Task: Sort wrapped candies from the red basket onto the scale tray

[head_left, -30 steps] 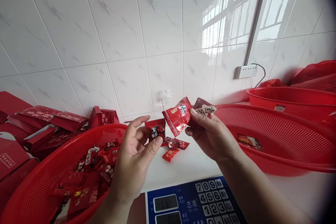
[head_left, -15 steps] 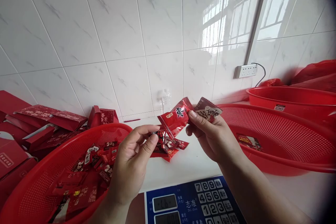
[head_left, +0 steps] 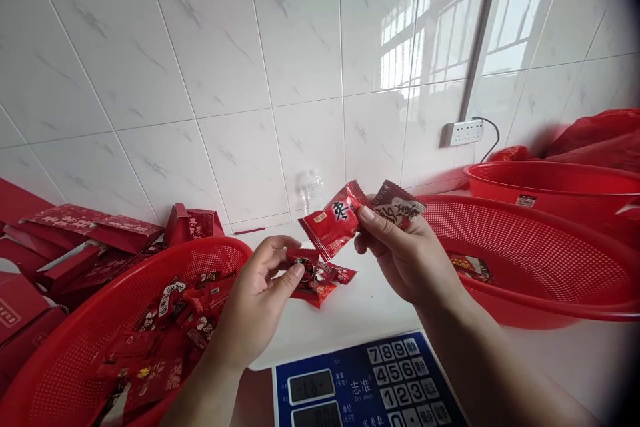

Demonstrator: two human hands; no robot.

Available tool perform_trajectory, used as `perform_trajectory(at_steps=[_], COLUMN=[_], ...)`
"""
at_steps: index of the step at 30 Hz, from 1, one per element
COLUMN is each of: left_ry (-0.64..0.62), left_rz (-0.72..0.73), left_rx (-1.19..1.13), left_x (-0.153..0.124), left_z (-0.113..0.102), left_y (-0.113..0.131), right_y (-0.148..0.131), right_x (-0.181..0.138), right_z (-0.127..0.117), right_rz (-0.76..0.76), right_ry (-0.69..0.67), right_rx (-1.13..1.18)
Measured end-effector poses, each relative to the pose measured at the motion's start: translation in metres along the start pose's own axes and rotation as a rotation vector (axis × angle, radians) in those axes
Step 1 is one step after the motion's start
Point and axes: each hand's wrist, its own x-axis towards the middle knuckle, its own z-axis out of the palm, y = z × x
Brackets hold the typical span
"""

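Note:
Between the thumb and fingers of my right hand [head_left: 405, 247] are two small wrapped packets: a bright red packet [head_left: 337, 219] with black writing, and a dark brown packet [head_left: 397, 203] marked "SUGAR". My left hand [head_left: 273, 293] pinches a dark red wrapped packet [head_left: 304, 263], partly hidden by its thumb. More red packets [head_left: 343, 273] lie just behind it on the white scale pan [head_left: 360, 307]. The blue scale panel [head_left: 367, 383] with number keys and two displays sits below my hands.
A red perforated basket [head_left: 55, 347] holding several packets stands at left. Folded red boxes [head_left: 90, 227] pile up behind it. On the right, another red basket [head_left: 530, 240] holds a dark red packet [head_left: 470, 267]. Behind that are a red tub [head_left: 550, 183], a socket strip [head_left: 463, 133] and a clear bottle [head_left: 314, 190].
My left hand has shifted slightly right, its fingers less raised, and the packet in it shows more. My right hand keeps its two packets nearly still. The view has moved a little.

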Motion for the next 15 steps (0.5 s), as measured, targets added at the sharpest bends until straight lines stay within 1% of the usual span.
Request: perform_trajectory(at_steps=[5,7,9,11,15], left_ry=[0.156,0.194,0.212,0.211,0.172], left_rz=[0.134,0.167,0.174,0.148,0.091], left_rx=[-0.065,-0.076,-0.085,-0.104,-0.173], left_x=[-0.009,-0.012,-0.015,-0.017,-0.019], left_z=[0.002,0.005,0.007,0.009,0.012], left_y=[0.006,0.009,0.012,0.015,0.020], right_y=[0.000,0.000,0.000,0.001,0.002], right_x=[0.001,0.001,0.000,-0.001,0.000], right_z=[-0.001,-0.001,-0.001,0.000,-0.001], right_rz=[-0.016,-0.026,-0.029,-0.030,-0.030], right_ry=[0.013,0.003,-0.013,-0.023,-0.018], right_rx=[-0.035,-0.059,-0.077,-0.080,-0.061])
